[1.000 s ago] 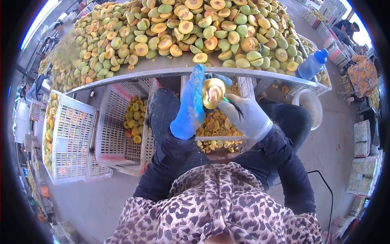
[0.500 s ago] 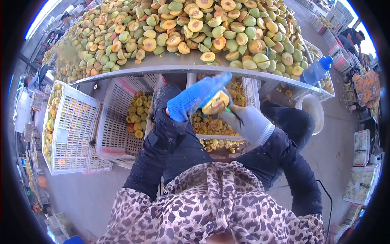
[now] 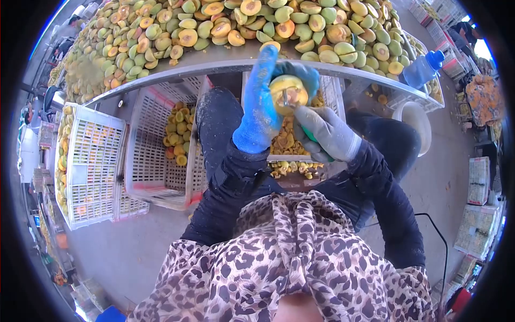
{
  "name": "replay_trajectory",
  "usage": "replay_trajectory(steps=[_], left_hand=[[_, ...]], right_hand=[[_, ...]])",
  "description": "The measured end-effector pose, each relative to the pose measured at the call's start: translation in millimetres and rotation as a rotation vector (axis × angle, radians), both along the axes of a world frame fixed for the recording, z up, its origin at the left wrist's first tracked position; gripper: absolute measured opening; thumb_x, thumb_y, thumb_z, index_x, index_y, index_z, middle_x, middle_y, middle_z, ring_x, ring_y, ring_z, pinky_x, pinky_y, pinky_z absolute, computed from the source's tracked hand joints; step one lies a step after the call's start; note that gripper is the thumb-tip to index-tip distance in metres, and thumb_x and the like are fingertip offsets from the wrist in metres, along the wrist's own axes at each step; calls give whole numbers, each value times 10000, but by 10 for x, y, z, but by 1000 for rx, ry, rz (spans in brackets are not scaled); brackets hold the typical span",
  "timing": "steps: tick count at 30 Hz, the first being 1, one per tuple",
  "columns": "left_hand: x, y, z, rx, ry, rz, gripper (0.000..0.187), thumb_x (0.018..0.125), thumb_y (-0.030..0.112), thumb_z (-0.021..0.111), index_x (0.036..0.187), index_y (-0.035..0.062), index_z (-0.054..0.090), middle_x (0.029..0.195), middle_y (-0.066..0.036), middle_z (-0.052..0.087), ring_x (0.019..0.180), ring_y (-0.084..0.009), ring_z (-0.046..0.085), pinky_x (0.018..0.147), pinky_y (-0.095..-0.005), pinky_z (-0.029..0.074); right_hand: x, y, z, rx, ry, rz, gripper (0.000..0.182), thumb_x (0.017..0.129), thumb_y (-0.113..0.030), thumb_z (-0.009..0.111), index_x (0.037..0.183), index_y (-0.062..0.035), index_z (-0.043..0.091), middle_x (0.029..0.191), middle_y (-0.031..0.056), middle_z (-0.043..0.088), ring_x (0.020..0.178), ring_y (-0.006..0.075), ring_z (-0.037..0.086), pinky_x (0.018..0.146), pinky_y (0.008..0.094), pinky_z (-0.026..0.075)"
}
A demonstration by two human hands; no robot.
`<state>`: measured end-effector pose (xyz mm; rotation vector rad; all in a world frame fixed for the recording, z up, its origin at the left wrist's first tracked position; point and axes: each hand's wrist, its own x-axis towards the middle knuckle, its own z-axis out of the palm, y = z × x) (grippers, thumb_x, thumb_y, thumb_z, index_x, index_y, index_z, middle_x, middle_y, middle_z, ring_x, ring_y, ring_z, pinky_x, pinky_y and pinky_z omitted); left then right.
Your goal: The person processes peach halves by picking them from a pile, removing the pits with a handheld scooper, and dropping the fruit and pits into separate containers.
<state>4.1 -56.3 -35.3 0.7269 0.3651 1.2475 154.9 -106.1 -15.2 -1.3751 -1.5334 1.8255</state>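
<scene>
In a blue glove, my left hand (image 3: 258, 115) cradles a halved peach (image 3: 294, 86), thumb raised and fingers curled behind it. The cut face with its reddish-brown centre is turned up towards me. My right hand (image 3: 335, 134), gloved in grey, is wrapped round a small green-handled pitting tool (image 3: 309, 134). Its narrow metal tip lies against the middle of the cut face. Both hands are over a white crate (image 3: 335, 102) of yellow peach scraps (image 3: 287, 140), between my knees.
A heap of halved peaches (image 3: 225, 24) covers the metal-edged table (image 3: 177, 72) ahead. To the left stand a crate partly filled with peaches (image 3: 161, 185) and a fuller white crate (image 3: 94, 161). At right are a blue bottle (image 3: 421, 71) and a white bucket (image 3: 421, 129).
My left hand has turned upright, bringing the peach's cut face towards me. The tool's tip now rests at its centre. My right hand has moved slightly down, and my view has shifted a little.
</scene>
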Motion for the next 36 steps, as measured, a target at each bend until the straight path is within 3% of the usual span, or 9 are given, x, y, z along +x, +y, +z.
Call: replay_trajectory(steps=[8,10,14,22,24,26,30,32,36], left_hand=[[108,13,-202,16,213,419,490,968,421,454,783,-9,600,772,-134,634,685,-242,620,634,-333,499],[-79,61,-215,196,328,169,282,971,236,507,1009,0,657,752,-73,654,652,-121,624,649,-229,501],[-59,65,-187,397,550,294,484,982,396,420,754,3,586,741,-141,630,690,-267,627,645,-384,514],[-185,386,-503,-507,-483,240,378,883,275,466,1043,-41,598,942,-180,635,866,-342,603,851,-491,502],[-278,359,-449,-466,-480,171,394,875,246,473,1109,-56,570,1013,-200,618,939,-349,586,918,-508,462],[-344,269,-448,-430,-478,80,426,867,216,479,1175,-70,542,1084,-219,600,1011,-357,570,984,-524,422],[-460,202,-637,-461,-401,93,454,888,201,499,1250,-74,494,1226,-246,541,1154,-372,512,1015,-528,398],[-441,203,-565,-364,-316,-35,494,935,321,469,1269,-42,494,1208,-233,560,1096,-355,562,900,-453,509],[-382,119,-357,-405,4,-216,563,957,501,342,1132,20,577,879,-128,651,560,-199,596,408,-247,439]], right_hand=[[4,-51,9,-335,342,-51,561,950,-543,410,739,-33,510,510,-18,390,376,65,369,352,222,292],[21,-43,90,-342,301,-27,553,958,-539,385,737,-46,505,508,-32,355,390,53,326,363,212,265],[74,-6,51,-468,293,95,543,958,-548,377,755,-61,502,483,-41,352,328,53,301,313,207,264],[85,-18,-293,-487,1068,-10,542,973,-552,318,795,-79,514,447,-50,346,274,71,265,293,231,267],[193,203,-500,-333,388,-247,511,953,-517,392,889,-52,595,527,52,497,372,135,466,356,288,362],[336,358,-1558,573,-853,-33,457,930,-466,461,945,-27,588,657,176,599,509,277,599,468,371,457],[247,292,-1272,346,-408,-331,377,916,-395,528,937,-19,559,737,210,626,614,382,620,559,436,486],[143,381,-929,777,-438,-263,300,895,-345,581,887,-48,543,705,158,635,612,361,619,530,427,482],[20,451,-414,1082,-556,-144,263,871,-330,613,861,-83,524,661,110,625,588,321,624,514,415,480]])
